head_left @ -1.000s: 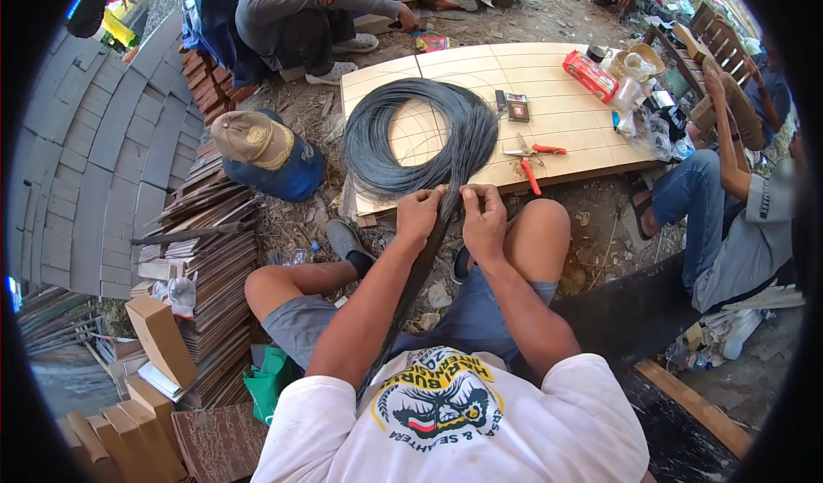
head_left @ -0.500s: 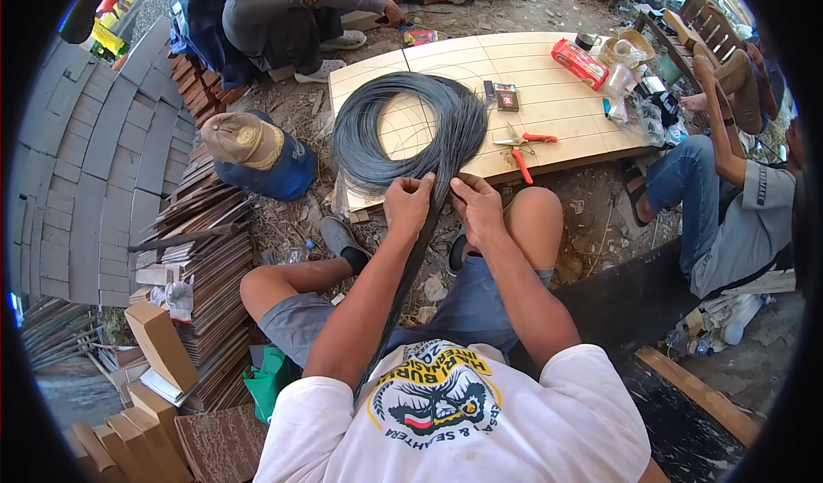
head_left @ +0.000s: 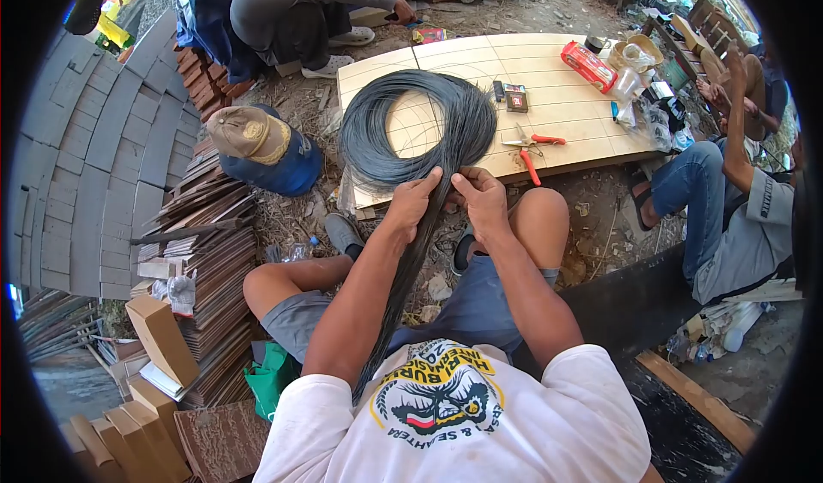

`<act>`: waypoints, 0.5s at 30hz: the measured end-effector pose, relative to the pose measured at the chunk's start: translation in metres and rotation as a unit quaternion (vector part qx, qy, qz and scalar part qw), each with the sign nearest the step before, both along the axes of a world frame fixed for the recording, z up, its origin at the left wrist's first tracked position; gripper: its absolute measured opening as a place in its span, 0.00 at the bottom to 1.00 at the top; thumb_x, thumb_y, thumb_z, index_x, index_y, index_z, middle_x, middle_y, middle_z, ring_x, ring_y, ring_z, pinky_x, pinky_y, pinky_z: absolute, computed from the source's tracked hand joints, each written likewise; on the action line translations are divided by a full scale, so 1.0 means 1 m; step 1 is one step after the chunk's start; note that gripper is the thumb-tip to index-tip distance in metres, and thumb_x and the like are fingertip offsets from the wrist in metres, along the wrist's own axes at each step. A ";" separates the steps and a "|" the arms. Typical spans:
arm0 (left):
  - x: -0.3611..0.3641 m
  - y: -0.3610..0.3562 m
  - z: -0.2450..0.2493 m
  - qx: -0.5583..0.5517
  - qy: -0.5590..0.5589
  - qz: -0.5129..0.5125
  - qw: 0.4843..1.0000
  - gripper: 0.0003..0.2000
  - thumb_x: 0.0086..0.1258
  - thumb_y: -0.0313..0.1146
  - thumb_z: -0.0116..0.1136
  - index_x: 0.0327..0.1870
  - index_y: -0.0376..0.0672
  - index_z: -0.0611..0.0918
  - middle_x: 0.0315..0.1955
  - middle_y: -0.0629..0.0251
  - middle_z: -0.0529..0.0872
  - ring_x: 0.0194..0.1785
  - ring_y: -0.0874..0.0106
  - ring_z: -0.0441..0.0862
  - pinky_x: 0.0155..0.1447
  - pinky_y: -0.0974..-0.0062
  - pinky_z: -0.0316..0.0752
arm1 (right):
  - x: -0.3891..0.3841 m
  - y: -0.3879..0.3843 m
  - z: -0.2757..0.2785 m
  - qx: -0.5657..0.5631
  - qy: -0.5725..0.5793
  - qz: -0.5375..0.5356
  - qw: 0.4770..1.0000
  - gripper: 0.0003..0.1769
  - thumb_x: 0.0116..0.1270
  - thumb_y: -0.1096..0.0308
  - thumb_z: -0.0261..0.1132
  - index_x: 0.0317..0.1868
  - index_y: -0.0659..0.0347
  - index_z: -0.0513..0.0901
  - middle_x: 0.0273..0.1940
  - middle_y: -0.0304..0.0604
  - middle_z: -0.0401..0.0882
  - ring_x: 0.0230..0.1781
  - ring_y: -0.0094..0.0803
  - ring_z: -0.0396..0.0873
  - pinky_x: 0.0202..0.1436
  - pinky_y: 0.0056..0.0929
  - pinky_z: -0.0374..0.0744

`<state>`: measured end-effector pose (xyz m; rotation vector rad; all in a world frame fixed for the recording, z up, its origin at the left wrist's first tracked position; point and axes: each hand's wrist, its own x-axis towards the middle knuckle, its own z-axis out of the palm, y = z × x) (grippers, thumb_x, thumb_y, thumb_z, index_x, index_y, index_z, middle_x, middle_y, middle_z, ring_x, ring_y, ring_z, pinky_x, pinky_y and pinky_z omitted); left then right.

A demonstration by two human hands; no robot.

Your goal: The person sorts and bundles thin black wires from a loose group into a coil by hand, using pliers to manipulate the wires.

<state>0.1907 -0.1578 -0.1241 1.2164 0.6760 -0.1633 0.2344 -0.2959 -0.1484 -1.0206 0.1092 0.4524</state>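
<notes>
At the nine o'clock end of the bench, the wire coil is lying flat, its tail running out at five o'clock between the knees. Thumbs meeting fingers, the left hand and right hand are pinching at the tail's root, each grip apparently closing on strands; how many, one cannot tell. The step in hand is looking like parting or gathering strands. Any next move would be calling for light, even tension.

From the coil, loose ends are fanning toward a small box at two o'clock, posing a likely snag. Snips are resting past three, handles apart. A cap is sitting on a blue bucket past eight; a person is crouching at ten.
</notes>
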 end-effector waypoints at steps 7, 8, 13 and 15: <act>-0.005 -0.002 0.014 -0.050 0.001 -0.027 0.998 0.20 0.75 0.50 0.59 0.41 0.37 0.84 0.27 0.67 0.84 0.26 0.77 0.79 0.29 0.77 0.75 | 0.000 -0.008 0.008 -0.170 -0.133 0.015 0.976 0.12 0.68 0.68 0.69 0.44 0.69 0.82 0.35 0.40 0.85 0.29 0.19 0.80 0.31 0.19 0.76; -0.003 -0.001 0.017 -0.039 -0.005 -0.028 0.999 0.20 0.75 0.50 0.59 0.40 0.37 0.85 0.27 0.66 0.84 0.26 0.77 0.79 0.30 0.77 0.75 | 0.002 -0.008 0.012 -0.176 -0.146 0.022 0.973 0.11 0.68 0.67 0.70 0.42 0.68 0.83 0.34 0.39 0.85 0.27 0.18 0.78 0.29 0.18 0.74; 0.000 0.004 0.007 -0.020 -0.023 -0.058 0.998 0.20 0.75 0.51 0.58 0.39 0.38 0.85 0.29 0.67 0.85 0.31 0.75 0.78 0.35 0.73 0.73 | 0.008 -0.016 0.010 -0.202 -0.065 0.129 0.969 0.21 0.70 0.53 0.68 0.31 0.65 0.83 0.24 0.35 0.79 0.19 0.18 0.72 0.18 0.20 0.68; 0.002 0.004 0.009 -0.029 -0.009 -0.055 0.998 0.19 0.74 0.50 0.60 0.39 0.39 0.85 0.29 0.68 0.84 0.30 0.76 0.78 0.34 0.76 0.73 | 0.008 -0.016 0.010 -0.221 -0.063 0.129 0.965 0.18 0.71 0.55 0.67 0.31 0.63 0.83 0.24 0.34 0.79 0.19 0.18 0.73 0.18 0.19 0.68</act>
